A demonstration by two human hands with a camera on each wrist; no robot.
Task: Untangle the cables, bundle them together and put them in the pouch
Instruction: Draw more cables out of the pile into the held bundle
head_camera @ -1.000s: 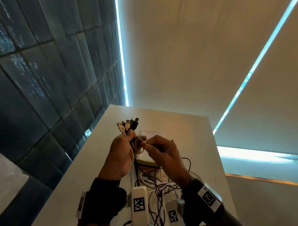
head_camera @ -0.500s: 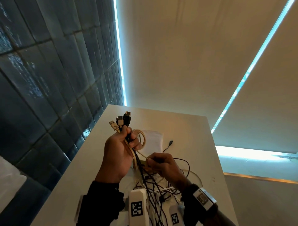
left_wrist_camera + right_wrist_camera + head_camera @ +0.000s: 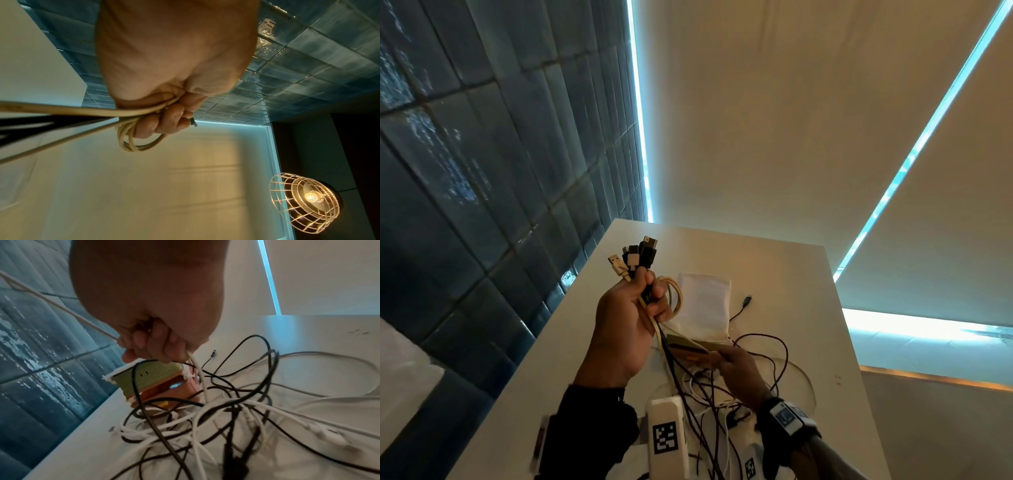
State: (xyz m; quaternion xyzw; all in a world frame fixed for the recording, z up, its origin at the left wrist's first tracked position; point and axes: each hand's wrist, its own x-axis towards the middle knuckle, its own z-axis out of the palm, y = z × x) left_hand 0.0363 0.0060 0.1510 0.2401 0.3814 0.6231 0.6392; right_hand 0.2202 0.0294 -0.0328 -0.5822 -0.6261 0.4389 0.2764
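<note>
Fanning out at about 12 o'clock from the fist, the USB plugs, black and cream, stick up above the left hand, which is raised over the left half of the white table and curled tight round the gathered cables; a small cream coil loops round its fingers at 3 o'clock, and the cords run down from the fist toward 5 o'clock. Just right of the coil the white pouch lies flat on the table, a green and orange box-like thing against its near edge. Lower, at 4 o'clock from the left hand, the right hand is closed on a cream cable, pinching it just above the box, with one strand pulled straight toward the left hand. Beneath and right of it black and white cables lie tangled in loose loops, one black plug lying apart at 2 o'clock from the pouch. Bare tabletop runs on to the far and right edges; a dark tiled wall stands along the left edge.
</note>
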